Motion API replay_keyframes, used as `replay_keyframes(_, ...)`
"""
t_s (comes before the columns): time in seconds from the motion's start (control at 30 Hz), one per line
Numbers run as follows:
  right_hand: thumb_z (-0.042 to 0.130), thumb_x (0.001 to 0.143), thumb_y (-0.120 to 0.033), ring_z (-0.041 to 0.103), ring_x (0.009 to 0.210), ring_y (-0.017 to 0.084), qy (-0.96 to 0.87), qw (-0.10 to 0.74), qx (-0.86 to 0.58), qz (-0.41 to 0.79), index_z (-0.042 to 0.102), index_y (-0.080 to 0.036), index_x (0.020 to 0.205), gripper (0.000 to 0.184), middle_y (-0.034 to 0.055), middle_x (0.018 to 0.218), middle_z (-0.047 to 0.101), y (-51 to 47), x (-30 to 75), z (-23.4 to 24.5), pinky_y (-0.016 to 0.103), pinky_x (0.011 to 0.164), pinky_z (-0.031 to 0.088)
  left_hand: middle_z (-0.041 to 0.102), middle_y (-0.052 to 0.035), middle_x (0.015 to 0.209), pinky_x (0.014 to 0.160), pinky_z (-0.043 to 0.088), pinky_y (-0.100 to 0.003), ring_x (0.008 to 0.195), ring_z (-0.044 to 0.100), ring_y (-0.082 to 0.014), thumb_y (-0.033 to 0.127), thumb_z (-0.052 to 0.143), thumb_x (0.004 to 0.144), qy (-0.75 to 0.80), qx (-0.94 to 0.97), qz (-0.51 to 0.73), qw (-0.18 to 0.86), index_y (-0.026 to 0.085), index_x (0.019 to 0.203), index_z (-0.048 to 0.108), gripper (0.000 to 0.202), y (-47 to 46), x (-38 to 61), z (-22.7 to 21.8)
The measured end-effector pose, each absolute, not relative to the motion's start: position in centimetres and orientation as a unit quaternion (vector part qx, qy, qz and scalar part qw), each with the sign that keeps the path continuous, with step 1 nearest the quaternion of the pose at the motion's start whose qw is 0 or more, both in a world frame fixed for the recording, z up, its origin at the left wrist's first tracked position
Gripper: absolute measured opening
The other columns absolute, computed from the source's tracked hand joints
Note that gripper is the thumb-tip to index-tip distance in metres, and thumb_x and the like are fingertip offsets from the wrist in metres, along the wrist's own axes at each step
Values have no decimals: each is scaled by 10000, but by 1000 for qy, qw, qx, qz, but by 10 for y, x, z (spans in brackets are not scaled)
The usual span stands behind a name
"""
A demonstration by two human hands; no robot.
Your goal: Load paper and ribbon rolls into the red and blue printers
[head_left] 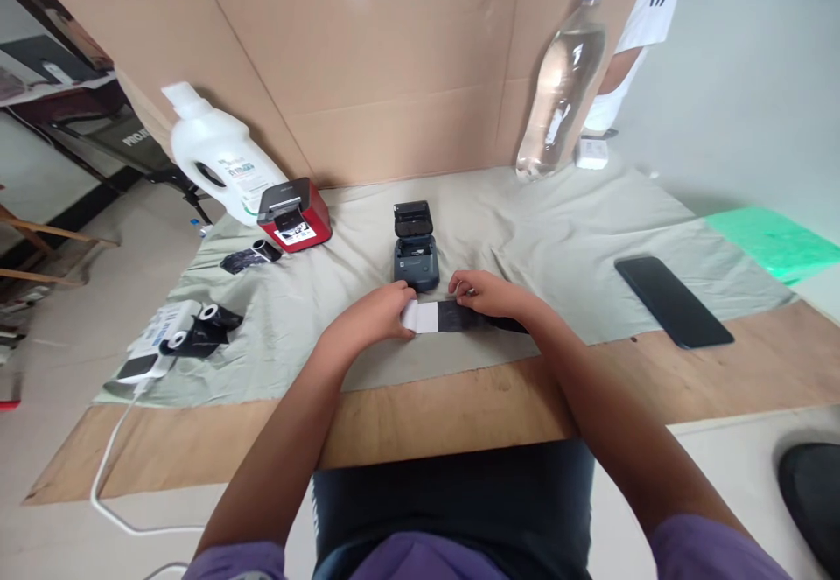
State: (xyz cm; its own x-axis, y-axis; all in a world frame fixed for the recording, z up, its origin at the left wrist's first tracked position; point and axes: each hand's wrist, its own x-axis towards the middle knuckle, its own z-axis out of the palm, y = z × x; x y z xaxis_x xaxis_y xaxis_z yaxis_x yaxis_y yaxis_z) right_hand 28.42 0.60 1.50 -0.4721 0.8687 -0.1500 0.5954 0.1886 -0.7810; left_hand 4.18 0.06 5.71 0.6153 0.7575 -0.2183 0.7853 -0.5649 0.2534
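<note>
A paper roll, white with a strip that turns from white to black, lies at the near part of the cloth. My left hand is closed round the roll end, thumb in front and fingers behind. With curled fingers, my right hand pinches the upper edge of the black section; the strip's far end passes under that wrist. Just beyond the hands stands a small dark label printer, its lid raised and its inside showing.
At left are a red-and-black box, a white jug, black-and-white rolls and a white device with a cable. At right are a water bottle and a phone. Cardboard walls the back; a person's arm shows behind.
</note>
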Motion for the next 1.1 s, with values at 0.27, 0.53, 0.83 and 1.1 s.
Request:
replay_keyframes(0.27, 601, 814, -153, 595, 916, 246, -833, 165, -485, 208, 664, -174, 1043, 238, 107, 971, 671, -5, 272, 22, 337, 772, 430, 663, -154, 1029, 708, 503, -358, 876, 675, -315, 112, 765, 608, 445, 879, -146, 88, 125, 934, 665, 341, -1, 74, 62)
replay_keyframes(0.53, 703, 803, -406, 522, 1063, 340, -851, 146, -491, 118, 635, -122, 1046, 380, 180, 1097, 634, -32, 229, 19, 445, 893, 393, 697, -171, 1028, 754, 526, -374, 923, 694, -343, 145, 816, 587, 443, 881, -132, 99, 112, 981, 676, 420, 4, 73, 58)
replay_keyframes(0.83, 704, 724, -346, 515, 1186, 347, -802, 237, -524, 160, 285, -89, 1448, 875, 196, 1303, 593, -38, 218, 17, 484, 1021, 279, 697, -155, 1145, 740, 514, -318, 990, 691, -302, 86, 776, 634, 450, 883, -109, 77, 140, 1443, 327, 928, -10, 72, 60)
replay_keyframes(1.1, 711, 731, -370, 542, 1196, 343, -723, 259, -581, 270, 246, -170, 1511, 930, 143, 1242, 656, -26, 212, 8, 499, 979, 301, 689, -181, 1097, 762, 506, -347, 1013, 653, -322, 108, 790, 662, 448, 885, -121, 26, 115, 1398, 343, 861, -16, 77, 65)
